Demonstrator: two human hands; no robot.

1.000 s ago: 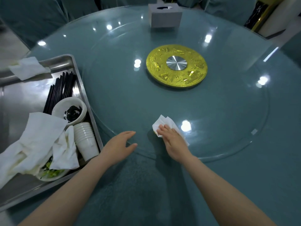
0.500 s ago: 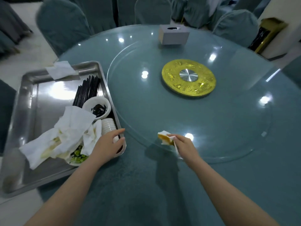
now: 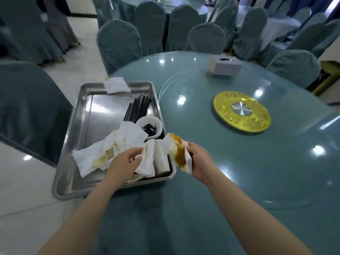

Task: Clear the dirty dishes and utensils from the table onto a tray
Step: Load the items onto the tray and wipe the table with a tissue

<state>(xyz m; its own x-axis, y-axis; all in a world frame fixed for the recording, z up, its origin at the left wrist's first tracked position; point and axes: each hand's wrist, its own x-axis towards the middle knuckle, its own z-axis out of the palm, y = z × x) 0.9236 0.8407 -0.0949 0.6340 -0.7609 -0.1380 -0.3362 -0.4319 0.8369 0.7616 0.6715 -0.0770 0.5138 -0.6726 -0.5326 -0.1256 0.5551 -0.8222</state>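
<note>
Now, right hand (image 3: pixel 199 159): pinching stained napkin (image 3: pixel 177 153) just beside tray (image 3: pixel 73 183) corner.
Napkin: light, limp, greasy; best pinched by clean white edge.
Left hand (image 3: pixel 123 162): over tray, seemingly gripping another napkin (image 3: pixel 147 162).

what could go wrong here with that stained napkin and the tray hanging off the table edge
The stained napkin in the right hand sits over the tray rim, so sauce could smear the tablecloth if dropped short. The tray overhangs the table; the left hand pressing on its piled napkins might tip it. The lying cup stack could roll.
</note>
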